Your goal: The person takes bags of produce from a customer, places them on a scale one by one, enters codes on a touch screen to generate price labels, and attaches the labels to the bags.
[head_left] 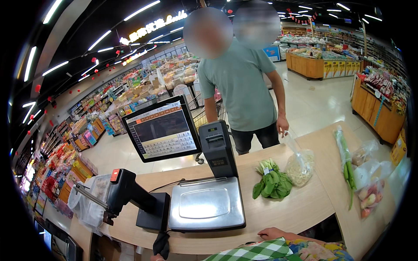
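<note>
The right grip [271, 233] lies palm down near the counter's [278, 216] inner edge, its fingers loosely bent, with nothing visible in it. Only a sliver of the left grip [157, 257] shows at the lower edge, close to a dark, limp thing [161, 244]; whether it is clenched, released or grasping that thing, one cannot tell.

The greens [273, 182] lie on the counter right of the scale [207, 202], off its plate, their stems bound by a pale band and pointing away from the wearer. The bag of sprouts [300, 167] rests just beside them, its neck drawn up into the shopper's hand [282, 125] across the counter. Farther right lie the scallions [347, 167] and the bag of fruit [370, 199].

To handle these well, the greens seem best taken at the banded stems, with a palm beneath the leaves to spare them bruising. The bag looks thin, so it is better not pulled while the shopper holds its neck. Anything weighed should sit wholly within the plate, no leaf or plastic touching the counter.
</note>
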